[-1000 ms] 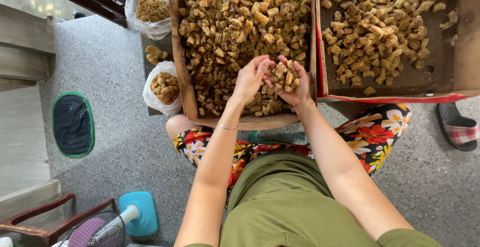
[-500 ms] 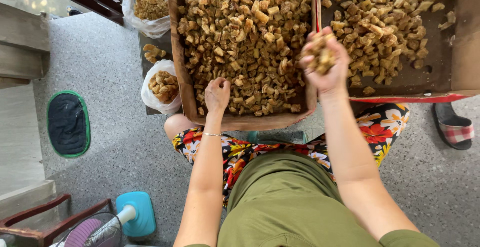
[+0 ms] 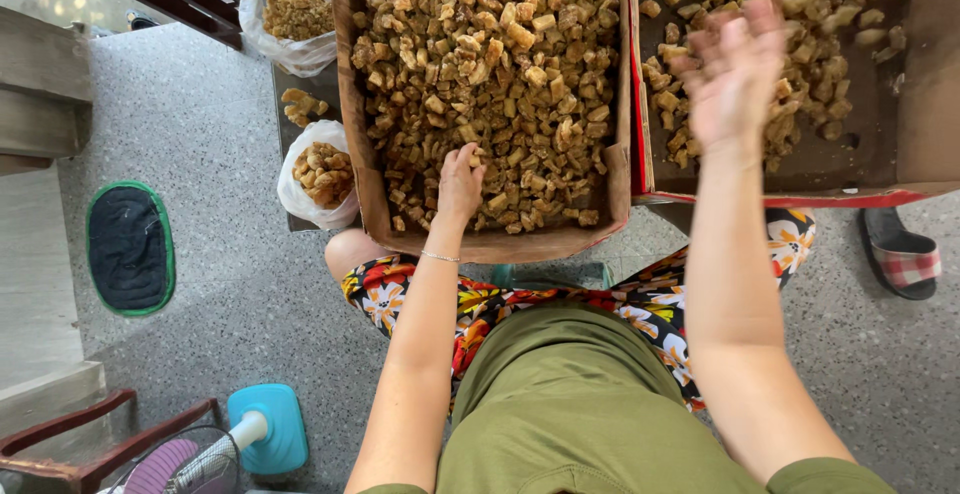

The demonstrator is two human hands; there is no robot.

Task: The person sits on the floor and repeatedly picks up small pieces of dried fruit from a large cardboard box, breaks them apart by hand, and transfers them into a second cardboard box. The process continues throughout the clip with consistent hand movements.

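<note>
Sorting step, I judge: my right hand hangs spread wide and blurred over the right box, upper right of frame. My left hand curls into chunks in the middle box; next I must pinch some.

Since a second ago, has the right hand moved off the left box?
Yes. The right hand has gone right, across the red box edge, and is now over the right-hand box, open.
</note>
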